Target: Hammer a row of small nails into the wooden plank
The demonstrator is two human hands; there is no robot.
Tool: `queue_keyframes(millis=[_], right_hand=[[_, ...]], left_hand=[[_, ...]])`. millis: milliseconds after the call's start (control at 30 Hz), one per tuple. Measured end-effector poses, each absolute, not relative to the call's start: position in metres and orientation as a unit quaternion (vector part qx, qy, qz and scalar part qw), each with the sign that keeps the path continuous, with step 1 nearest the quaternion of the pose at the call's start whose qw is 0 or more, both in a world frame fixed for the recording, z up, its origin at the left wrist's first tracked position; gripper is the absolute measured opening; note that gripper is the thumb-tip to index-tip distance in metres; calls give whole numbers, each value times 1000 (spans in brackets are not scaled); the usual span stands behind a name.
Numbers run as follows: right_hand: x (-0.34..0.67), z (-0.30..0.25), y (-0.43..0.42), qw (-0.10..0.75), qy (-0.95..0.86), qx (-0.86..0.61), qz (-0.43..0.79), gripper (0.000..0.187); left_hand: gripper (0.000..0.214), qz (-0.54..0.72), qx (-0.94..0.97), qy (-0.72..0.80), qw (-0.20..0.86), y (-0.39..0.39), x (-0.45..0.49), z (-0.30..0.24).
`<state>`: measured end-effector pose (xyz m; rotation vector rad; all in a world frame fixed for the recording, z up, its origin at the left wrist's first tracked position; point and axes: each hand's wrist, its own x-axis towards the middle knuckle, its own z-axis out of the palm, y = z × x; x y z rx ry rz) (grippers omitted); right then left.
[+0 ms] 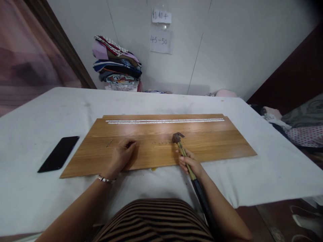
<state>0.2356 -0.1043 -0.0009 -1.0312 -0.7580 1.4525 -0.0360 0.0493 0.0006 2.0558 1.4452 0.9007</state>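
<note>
A long wooden board (202, 148) lies on the white-covered table (37, 121). My right hand (189, 163) is closed round the handle of a hammer (178, 137), whose rusty head rests on the board beside a row of small nail marks (161, 143). My left hand (122, 155) rests on the board's near part, fingers curled; whether it holds anything is hidden. One loose nail (109, 143) lies on the board to its left. Two white measuring strips (165, 121) run along the board's far edge.
A black phone (59, 153) lies on the table left of the board. A stack of folded fabrics (116, 64) stands against the back wall, under paper notes (161, 40). More fabric (300, 127) is piled at the right, past the table edge.
</note>
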Motion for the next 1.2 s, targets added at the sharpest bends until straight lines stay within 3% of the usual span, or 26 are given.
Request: queue_keyframes(millis=[767,1200], right_hand=[[239,-6,-105,566,-314,-437,625,38],[242,-12,-106,566,-321,-431,625,36]], left_hand=[[33,322,722,569,227,53,-37,-7],[31,234,786,566,80,54,-38,-13]])
